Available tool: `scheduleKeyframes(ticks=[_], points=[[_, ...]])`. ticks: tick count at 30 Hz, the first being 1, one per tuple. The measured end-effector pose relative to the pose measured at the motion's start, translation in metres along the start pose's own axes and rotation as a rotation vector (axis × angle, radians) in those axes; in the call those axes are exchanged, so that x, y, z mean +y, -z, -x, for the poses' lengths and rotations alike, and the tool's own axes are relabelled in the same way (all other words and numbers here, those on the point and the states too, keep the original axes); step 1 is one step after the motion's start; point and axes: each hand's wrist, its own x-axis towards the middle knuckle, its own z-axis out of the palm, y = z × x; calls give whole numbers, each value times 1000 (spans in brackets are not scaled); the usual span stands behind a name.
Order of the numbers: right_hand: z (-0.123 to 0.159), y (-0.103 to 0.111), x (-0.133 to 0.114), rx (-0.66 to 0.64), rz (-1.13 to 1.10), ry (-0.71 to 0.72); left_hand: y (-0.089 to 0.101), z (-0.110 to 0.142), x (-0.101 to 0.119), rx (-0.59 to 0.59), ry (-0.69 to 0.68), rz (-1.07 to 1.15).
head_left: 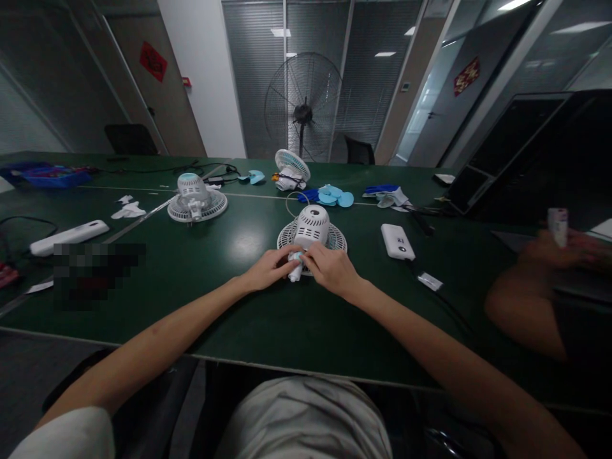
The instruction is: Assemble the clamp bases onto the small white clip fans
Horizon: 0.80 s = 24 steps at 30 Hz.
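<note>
A small white fan (313, 224) lies face down on the green table in front of me, its grille flat and its vented motor housing upward. At its near edge is a small white fitting (295, 274) with a bit of light blue on it. My left hand (268, 268) is closed on this fitting from the left, thumb and fingers pinching it. My right hand (333, 269) is closed too, its fingertips against the fitting's right side. The fingers partly cover the fitting, so I cannot tell whether it is joined to the fan.
Another face-down fan (197, 207) lies left; a third fan (291, 169) leans at the back. Near it are blue fan blades (336, 196). A white device (398, 242) with a cable lies right, a long white bar (69, 238) left. Another person's arm (523, 306) rests at right.
</note>
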Motion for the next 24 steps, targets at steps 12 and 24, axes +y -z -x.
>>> scheduleKeyframes(ticks=[12,24], points=[[13,12,6,-107,39,172,1,1,0,-15,29,54],[7,0,27,10,173,301,0,1,2,-24,26,63]])
